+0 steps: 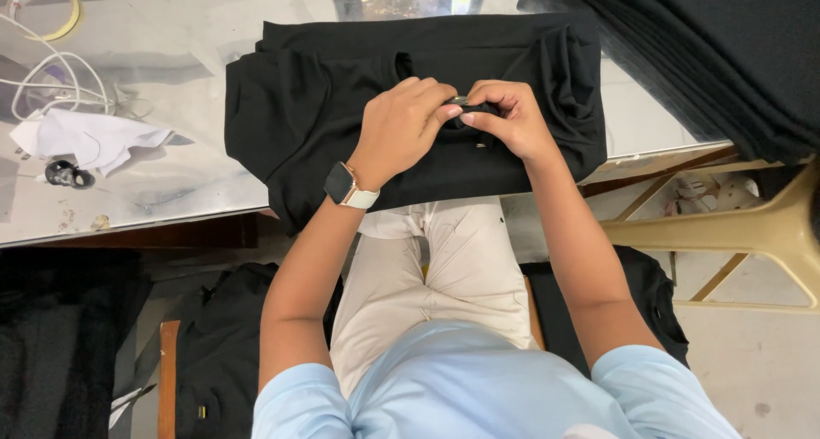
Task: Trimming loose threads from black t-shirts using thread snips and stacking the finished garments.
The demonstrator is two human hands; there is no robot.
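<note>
Black garment (342, 123) folded on table (171, 191), centre frame. Head view: left hand (401, 127) and right hand (508, 119) meet at 12 o'clock, fingers narrow, pinching small fold of fabric. White cable (60, 80), crumpled paper (94, 140) at 10 o'clock.

Glossy grey table (171, 196) (reflective), tan plastic chair (752, 230), pale floor (760, 371)

A flat, clear plastic packet (408, 1) with a shiny, glinting face lies on the tabletop (196, 161) at the upper middle of the frame. Left of centre, a smartwatch (340, 183) shows a dark rectangular screen with rounded corners.
</note>
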